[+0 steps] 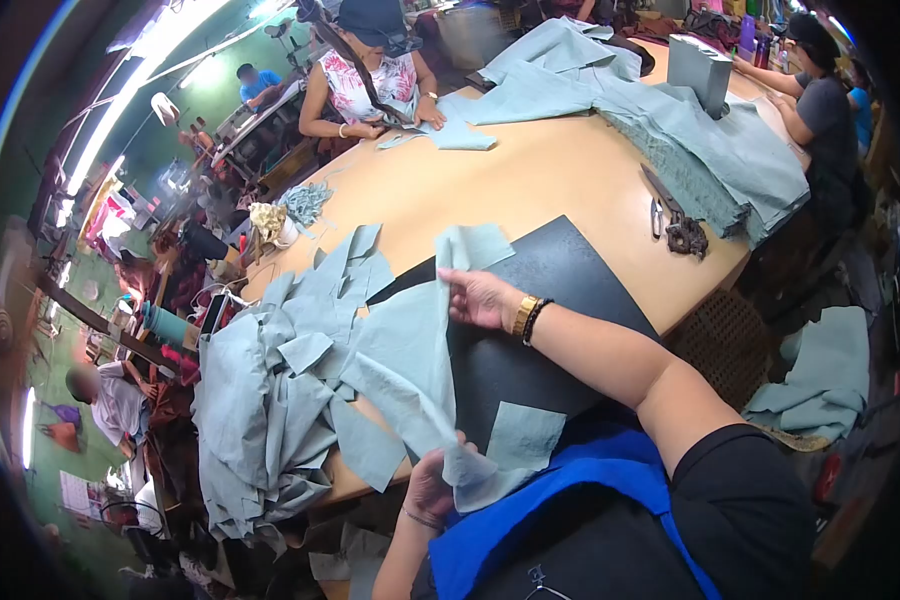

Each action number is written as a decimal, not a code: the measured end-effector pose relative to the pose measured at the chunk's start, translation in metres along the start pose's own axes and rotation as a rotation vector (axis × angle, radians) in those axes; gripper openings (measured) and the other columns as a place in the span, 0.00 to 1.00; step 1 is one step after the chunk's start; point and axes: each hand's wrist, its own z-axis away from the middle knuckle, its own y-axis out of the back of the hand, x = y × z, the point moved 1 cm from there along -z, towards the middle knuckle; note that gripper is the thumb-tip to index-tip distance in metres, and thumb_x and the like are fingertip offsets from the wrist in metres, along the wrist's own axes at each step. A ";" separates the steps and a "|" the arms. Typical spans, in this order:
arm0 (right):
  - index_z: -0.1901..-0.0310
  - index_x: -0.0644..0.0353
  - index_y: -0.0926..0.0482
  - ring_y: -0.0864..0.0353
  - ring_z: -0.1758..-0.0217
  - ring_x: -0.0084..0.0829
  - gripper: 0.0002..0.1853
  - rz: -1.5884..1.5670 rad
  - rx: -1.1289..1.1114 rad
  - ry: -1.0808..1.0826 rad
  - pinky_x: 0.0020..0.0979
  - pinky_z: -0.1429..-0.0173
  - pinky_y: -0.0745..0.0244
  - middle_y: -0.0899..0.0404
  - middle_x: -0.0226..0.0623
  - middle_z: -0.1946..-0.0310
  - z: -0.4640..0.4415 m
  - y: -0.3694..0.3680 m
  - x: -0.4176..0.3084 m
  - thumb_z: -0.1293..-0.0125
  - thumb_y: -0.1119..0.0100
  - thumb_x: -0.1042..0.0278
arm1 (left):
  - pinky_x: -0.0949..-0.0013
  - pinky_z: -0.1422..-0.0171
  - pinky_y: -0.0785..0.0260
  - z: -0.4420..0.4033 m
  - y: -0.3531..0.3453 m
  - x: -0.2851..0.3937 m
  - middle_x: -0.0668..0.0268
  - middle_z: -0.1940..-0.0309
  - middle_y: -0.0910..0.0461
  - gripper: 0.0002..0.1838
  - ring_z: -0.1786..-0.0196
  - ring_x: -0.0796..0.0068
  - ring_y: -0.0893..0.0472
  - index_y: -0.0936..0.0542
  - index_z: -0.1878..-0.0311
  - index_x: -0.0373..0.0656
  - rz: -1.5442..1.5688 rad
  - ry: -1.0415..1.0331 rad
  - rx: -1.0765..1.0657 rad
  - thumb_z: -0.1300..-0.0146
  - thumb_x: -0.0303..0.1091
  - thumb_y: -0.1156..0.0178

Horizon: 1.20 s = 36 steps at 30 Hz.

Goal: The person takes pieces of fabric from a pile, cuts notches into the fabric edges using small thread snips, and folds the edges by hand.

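A pale blue-green fabric piece (407, 335) is stretched between my two hands over a black board (560, 300) on the table. My right hand (480, 298), with a gold watch at the wrist, pinches its far edge. Nearer my body, my left hand (432, 487) is closed on the bunched near end; the cloth hides some of its fingers. A small cut piece (526, 436) of the same fabric lies on the board's near edge, and another folded part (475, 245) rests at its far corner. To the left sits a large heap of cut fabric (245, 420).
Scissors (656, 215) and a dark bundle (686, 237) lie on the light wooden table (560, 170). Layered fabric (700, 150) and a grey metal block (698, 75) occupy the far right. Other people work across the table. Fabric hangs over a woven chair (720, 345).
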 end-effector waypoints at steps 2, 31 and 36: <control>0.54 0.52 0.24 0.24 0.68 0.20 0.15 0.038 0.187 0.264 0.28 0.63 0.22 0.21 0.26 0.66 0.016 -0.005 -0.019 0.36 0.30 0.59 | 0.54 0.34 0.27 0.001 -0.021 0.003 0.60 0.41 0.21 0.30 0.42 0.61 0.20 0.31 0.32 0.40 -0.309 -0.132 0.588 0.35 0.38 0.36; 0.53 0.66 0.18 0.16 0.49 0.49 0.18 1.863 1.071 0.119 0.42 0.41 0.23 0.16 0.56 0.57 0.153 0.222 -0.189 0.44 0.35 0.67 | 0.55 0.33 0.29 -0.034 -0.029 0.047 0.62 0.43 0.19 0.21 0.40 0.62 0.20 0.27 0.37 0.40 -0.007 -0.299 0.431 0.29 0.35 0.39; 0.52 0.67 0.19 0.17 0.48 0.51 0.16 1.883 1.095 0.272 0.46 0.43 0.23 0.17 0.58 0.56 0.153 0.240 -0.192 0.34 0.45 0.64 | 0.54 0.30 0.30 -0.030 -0.010 0.031 0.61 0.41 0.20 0.20 0.38 0.63 0.22 0.27 0.35 0.42 -0.021 -0.500 0.477 0.26 0.39 0.44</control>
